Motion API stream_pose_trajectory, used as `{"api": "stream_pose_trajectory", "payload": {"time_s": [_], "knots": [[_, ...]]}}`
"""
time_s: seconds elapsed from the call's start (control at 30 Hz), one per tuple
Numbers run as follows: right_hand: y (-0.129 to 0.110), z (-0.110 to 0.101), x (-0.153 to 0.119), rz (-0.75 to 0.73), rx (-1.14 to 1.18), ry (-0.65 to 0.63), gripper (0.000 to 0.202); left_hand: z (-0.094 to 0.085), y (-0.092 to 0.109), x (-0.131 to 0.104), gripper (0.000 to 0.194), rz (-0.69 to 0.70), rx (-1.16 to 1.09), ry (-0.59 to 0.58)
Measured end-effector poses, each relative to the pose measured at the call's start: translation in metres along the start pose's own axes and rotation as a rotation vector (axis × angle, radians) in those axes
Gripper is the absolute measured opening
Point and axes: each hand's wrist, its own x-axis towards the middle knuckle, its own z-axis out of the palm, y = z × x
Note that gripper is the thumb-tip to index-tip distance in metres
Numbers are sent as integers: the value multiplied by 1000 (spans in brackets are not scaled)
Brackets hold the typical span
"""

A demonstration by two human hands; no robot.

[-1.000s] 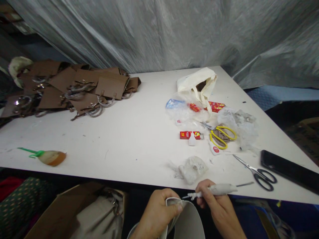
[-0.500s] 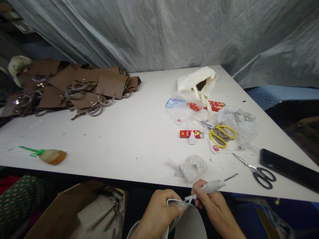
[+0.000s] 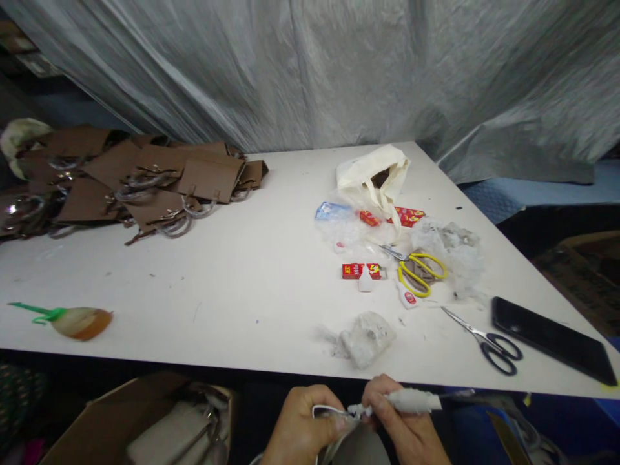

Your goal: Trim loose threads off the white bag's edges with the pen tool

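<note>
At the bottom centre, my left hand (image 3: 307,423) pinches the rim of a light grey curved piece (image 3: 361,445). Beside it on the right, my right hand (image 3: 400,420) is closed around a tool with a whitish wrapped handle (image 3: 414,400). A thin metal shaft sticks out of the handle's right end. The tool's other end meets the rim close to my left fingertips; its tip is too small to make out. Just beyond my hands, a crumpled clear plastic bag (image 3: 368,339) lies on the white table (image 3: 242,284).
Brown handbags (image 3: 159,171) pile up at the left. A green-nozzled bottle (image 3: 80,321) lies near the front edge. Black scissors (image 3: 494,345), yellow scissors (image 3: 423,271), a black phone (image 3: 552,339) and a cream cloth bag (image 3: 372,171) are at the right. Below stands a box (image 3: 97,420).
Both hands and the grey piece sit slightly lower in view. The wrapped tool has turned closer to level. The view has shifted, moving the table items down and left.
</note>
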Motion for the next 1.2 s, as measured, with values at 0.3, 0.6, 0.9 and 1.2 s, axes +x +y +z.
{"api": "stream_pose_trajectory", "payload": {"time_s": [0.3,0.6,0.9,1.2], "knots": [[5,-13,7,-127,-27,377,35,-6,2,-2,31,58,-19,26],[-18,-24,26,-270,-313,369,23,-10,8,-3,23,97,45,108],[-9,-25,31,-375,-484,292,19,-21,-7,14,43,-82,-471,-15],[-11,-31,32,-382,-466,308,18,-22,-8,18,39,-113,-502,-75]]}}
